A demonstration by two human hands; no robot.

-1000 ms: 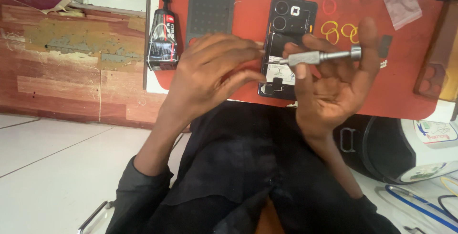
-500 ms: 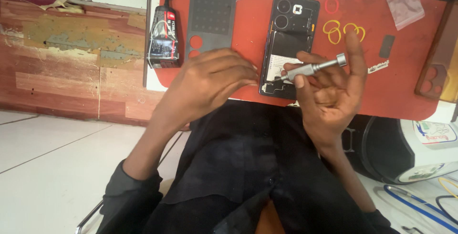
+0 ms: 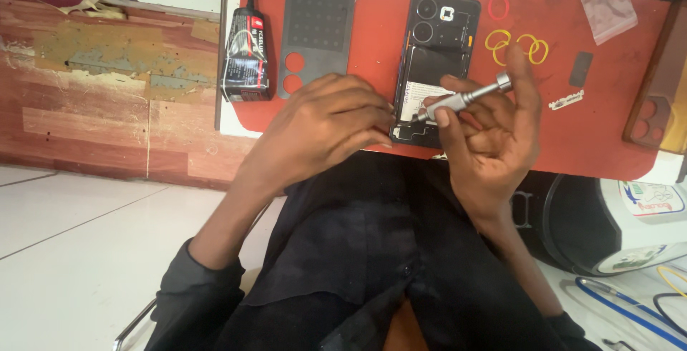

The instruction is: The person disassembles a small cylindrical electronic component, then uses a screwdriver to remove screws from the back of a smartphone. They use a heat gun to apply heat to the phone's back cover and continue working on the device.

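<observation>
Your right hand pinches a slim silver screwdriver, index finger capping its top so the tip bears down on the opened black phone. The phone lies back-up on the red mat, at its near edge. Your left hand rests curled, holding nothing, fingertips against the phone's left side, seemingly to steady it. A glue tube lies left of the phone.
</observation>
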